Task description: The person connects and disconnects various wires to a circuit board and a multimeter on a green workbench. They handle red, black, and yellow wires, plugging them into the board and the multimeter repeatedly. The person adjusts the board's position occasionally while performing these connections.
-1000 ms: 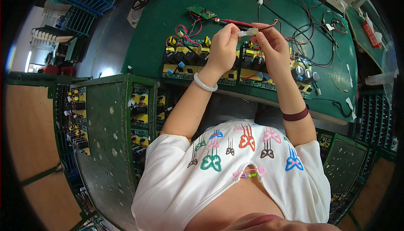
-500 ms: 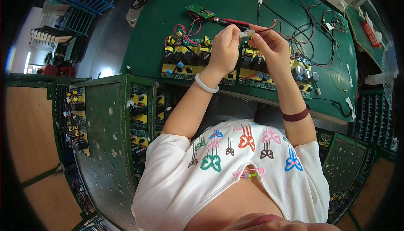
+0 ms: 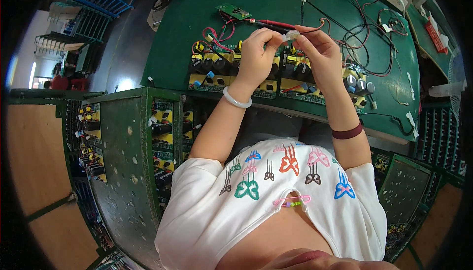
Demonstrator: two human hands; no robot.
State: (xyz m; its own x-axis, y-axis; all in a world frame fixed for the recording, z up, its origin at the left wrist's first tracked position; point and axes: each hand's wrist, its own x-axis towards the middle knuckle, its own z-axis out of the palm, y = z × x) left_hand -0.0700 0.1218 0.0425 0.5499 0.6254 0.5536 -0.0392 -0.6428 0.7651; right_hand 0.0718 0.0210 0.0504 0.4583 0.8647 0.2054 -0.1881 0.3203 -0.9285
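a whitish, see-through plastic connector [image 3: 289, 35] sits in the gap between the two hands, raised above the circuit boards on the bench. the left hand [image 3: 258, 56] pinches its left end between thumb and forefinger, the other fingers curled in. the right hand [image 3: 321, 53] has thumb and fingers closed on its right end, the palm turned partly inward. the piece is small, blocky and slightly glossy, lying aslant with its right end a little higher (whether it is one part or two joined halves, i cannot tell).

just beyond the fingertips lies a slim red test probe [image 3: 278, 24] with a smooth, rod-like handle. past it to the left is a flat green module board [image 3: 233, 12], and pink and red wires [image 3: 227, 34] loop below that in soft curls. the left circuit board [image 3: 221, 80] and the right circuit board [image 3: 315, 98] are crowded with shiny black cylinders and boxy yellow parts. the benchtop [image 3: 187, 21] is a smooth, dull green sheet. to the right, thin black and red cables [image 3: 352, 38] tangle in wide loops. a hard, polished white bangle [image 3: 237, 98] circles the left wrist; a flat dark red band [image 3: 347, 132] rings the right forearm.
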